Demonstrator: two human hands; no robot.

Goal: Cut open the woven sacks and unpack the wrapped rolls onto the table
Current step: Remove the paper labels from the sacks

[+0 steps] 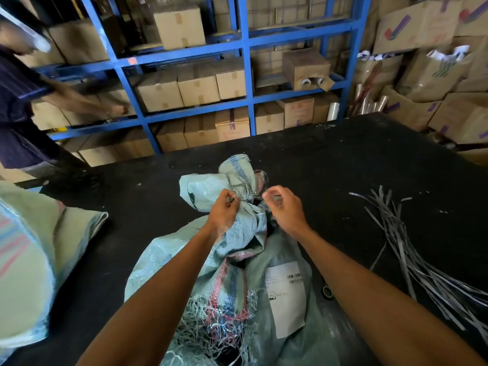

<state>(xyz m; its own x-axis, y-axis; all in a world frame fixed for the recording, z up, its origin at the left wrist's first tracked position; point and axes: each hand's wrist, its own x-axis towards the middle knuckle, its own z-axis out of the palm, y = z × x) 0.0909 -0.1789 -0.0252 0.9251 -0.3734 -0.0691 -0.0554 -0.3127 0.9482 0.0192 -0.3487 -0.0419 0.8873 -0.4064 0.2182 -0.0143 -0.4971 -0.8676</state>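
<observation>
Woven sack (237, 260) looks soft and floppy; my left hand (224, 210) pinches its tied neck, right hand (284, 207) beside, grip unclear, so I'd hold there

Warehouse: blue racking (245, 75) of cartons (179, 26)

Pale green sack (237, 260), red-blue stripes; black table (132, 207)

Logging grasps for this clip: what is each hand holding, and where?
Left hand pinches the pale green woven sack at its bunched, tied neck. Right hand is curled beside it; its hold cannot be told.
</observation>
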